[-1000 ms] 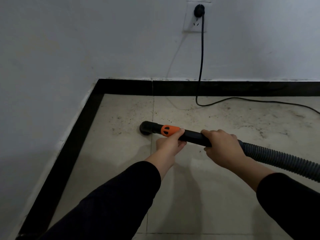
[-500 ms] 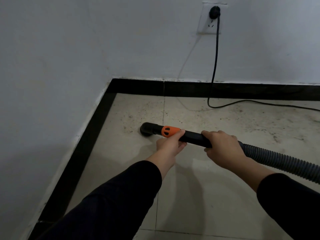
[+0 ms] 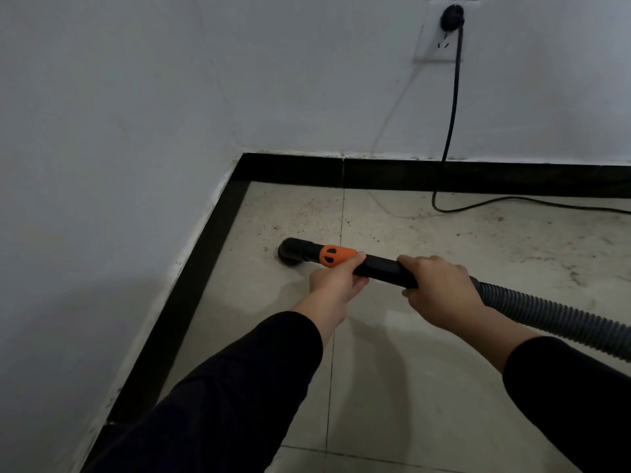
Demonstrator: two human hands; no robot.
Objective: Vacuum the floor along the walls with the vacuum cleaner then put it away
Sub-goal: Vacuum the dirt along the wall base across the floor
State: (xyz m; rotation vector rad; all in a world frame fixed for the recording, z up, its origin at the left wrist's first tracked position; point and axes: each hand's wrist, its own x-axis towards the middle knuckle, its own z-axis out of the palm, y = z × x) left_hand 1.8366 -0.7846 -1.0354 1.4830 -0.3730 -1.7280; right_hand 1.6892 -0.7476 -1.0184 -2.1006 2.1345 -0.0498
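Both hands hold a black vacuum wand [image 3: 379,266] low over the pale tiled floor [image 3: 426,387]. Its round black nozzle [image 3: 290,251] rests on the floor near the room corner, a short way from the left wall's black skirting [image 3: 191,278]. An orange collar [image 3: 336,256] sits just behind the nozzle. My left hand [image 3: 338,279] grips the wand right behind the collar. My right hand [image 3: 440,290] grips it further back, where the grey ribbed hose [image 3: 553,317] begins and runs off to the right. The vacuum's body is out of view.
A black power cord [image 3: 450,131] hangs from a plug in the wall socket [image 3: 440,32] and trails across the floor to the right. Dark specks of dirt [image 3: 307,216] lie on the tiles near the back skirting [image 3: 444,175]. White walls meet at the corner.
The view has shifted left toward the corner, so socket and cord appear further right. The nozzle sits closer to the left skirting; both hands keep the same grip.
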